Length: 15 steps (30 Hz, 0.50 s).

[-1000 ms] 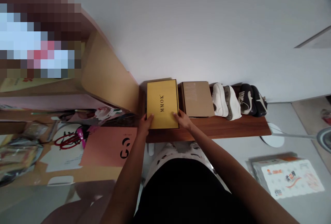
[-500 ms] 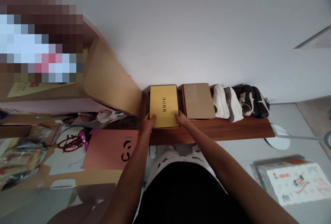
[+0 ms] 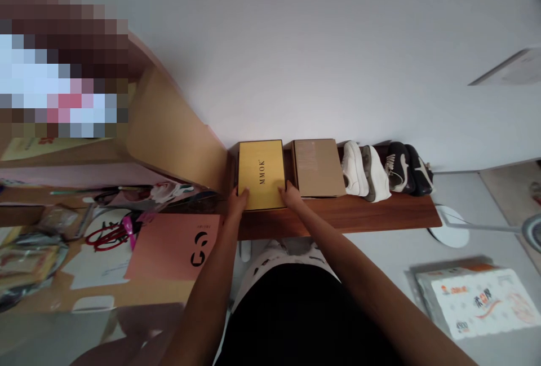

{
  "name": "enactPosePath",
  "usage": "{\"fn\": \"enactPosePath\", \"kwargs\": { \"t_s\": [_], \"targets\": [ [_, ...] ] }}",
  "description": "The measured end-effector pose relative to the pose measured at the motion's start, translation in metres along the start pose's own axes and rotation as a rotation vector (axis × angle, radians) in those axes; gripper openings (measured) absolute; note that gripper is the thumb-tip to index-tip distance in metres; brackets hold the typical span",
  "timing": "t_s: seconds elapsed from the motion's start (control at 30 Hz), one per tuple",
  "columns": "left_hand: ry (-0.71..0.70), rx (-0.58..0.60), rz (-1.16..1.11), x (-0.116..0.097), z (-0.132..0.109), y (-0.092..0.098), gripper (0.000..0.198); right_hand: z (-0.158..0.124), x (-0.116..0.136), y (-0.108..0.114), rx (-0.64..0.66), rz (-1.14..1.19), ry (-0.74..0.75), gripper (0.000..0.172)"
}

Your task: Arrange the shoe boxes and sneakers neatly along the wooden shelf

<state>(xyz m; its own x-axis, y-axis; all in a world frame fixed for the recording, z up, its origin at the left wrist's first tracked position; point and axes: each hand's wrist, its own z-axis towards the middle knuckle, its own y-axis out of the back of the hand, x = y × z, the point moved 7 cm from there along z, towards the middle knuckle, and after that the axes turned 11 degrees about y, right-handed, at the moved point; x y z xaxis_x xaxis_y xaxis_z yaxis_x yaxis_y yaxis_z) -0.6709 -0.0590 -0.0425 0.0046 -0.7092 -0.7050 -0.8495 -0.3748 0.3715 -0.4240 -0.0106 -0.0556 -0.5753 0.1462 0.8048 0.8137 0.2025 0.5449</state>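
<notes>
While both hands grip yellow box [image 3: 261, 173], lid closed, contents hidden

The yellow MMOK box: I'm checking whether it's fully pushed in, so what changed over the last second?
The yellow MMOK box slid away from the person along the wooden shelf, toward the wall, until its front edge roughly lined up with the brown cardboard box. The left hand and right hand kept hold of its near corners. The brown box and the shoes stayed put.
</notes>
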Motion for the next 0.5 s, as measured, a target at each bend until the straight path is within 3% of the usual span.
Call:
{"fn": "enactPosePath", "kwargs": {
  "t_s": [0.1, 0.17, 0.23, 0.3, 0.4, 0.5],
  "targets": [
    [-0.157, -0.179, 0.09, -0.021, -0.018, 0.003, 0.06, -0.01, 0.004, 0.028, -0.092, 0.033, 0.132, 0.056],
    [-0.296, -0.239, 0.111, -0.037, -0.038, -0.011, 0.06, -0.016, -0.001, 0.059, -0.158, 0.062, 0.219, 0.055],
    [-0.397, -0.154, 0.081, -0.048, -0.059, -0.045, 0.053, -0.02, -0.012, 0.098, -0.25, 0.049, 0.258, 0.053],
    [-0.4, 0.029, 0.025, -0.052, -0.074, -0.092, 0.05, -0.02, -0.028, 0.138, -0.356, -0.009, 0.246, 0.049],
    [-0.241, 0.272, -0.026, -0.046, -0.081, -0.164, 0.052, -0.014, -0.054, 0.182, -0.452, -0.097, 0.185, 0.046],
    [-0.098, 0.282, -0.025, -0.037, -0.071, -0.205, 0.056, -0.003, -0.077, 0.202, -0.454, -0.127, 0.111, 0.05]
  ]
}}
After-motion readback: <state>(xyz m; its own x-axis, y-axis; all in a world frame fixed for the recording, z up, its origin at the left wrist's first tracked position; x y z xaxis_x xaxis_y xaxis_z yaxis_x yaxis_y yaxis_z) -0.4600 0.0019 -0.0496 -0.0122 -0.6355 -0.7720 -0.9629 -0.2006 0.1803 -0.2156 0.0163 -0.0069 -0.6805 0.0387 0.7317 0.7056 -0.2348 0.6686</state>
